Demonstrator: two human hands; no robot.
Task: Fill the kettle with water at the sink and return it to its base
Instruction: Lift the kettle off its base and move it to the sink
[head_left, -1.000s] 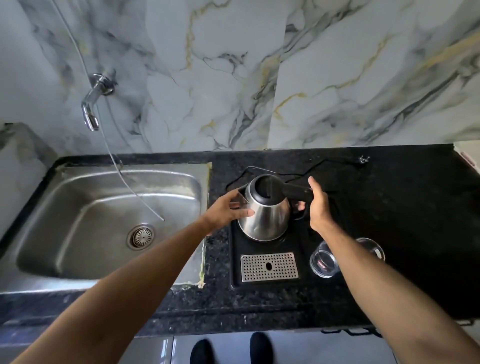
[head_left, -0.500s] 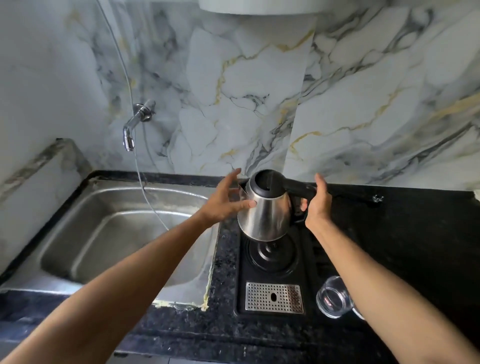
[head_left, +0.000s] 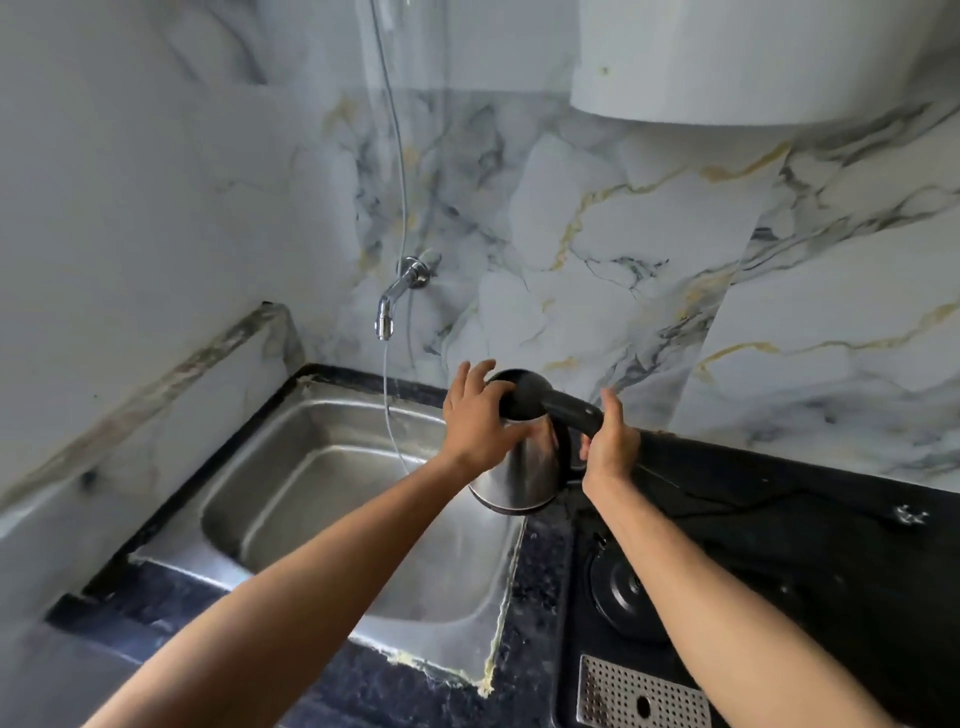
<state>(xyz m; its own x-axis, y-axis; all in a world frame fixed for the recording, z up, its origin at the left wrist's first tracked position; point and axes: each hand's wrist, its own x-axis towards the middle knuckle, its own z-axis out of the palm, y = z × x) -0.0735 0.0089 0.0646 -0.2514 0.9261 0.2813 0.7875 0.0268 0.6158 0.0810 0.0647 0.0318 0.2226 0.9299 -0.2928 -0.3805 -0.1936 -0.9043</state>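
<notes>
Head view: kettle (head_left: 519, 467) off base (head_left: 626, 590), my right hand (head_left: 610, 441) gripping handle, left hand (head_left: 478, 415) cupping body; filling, return outstanding.

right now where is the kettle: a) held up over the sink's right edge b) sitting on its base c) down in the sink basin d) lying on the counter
a: the kettle is held in the air by both hands, over the sink rim, with its base left bare.

Head view; looks down, close over sink (head_left: 322, 499)
</notes>
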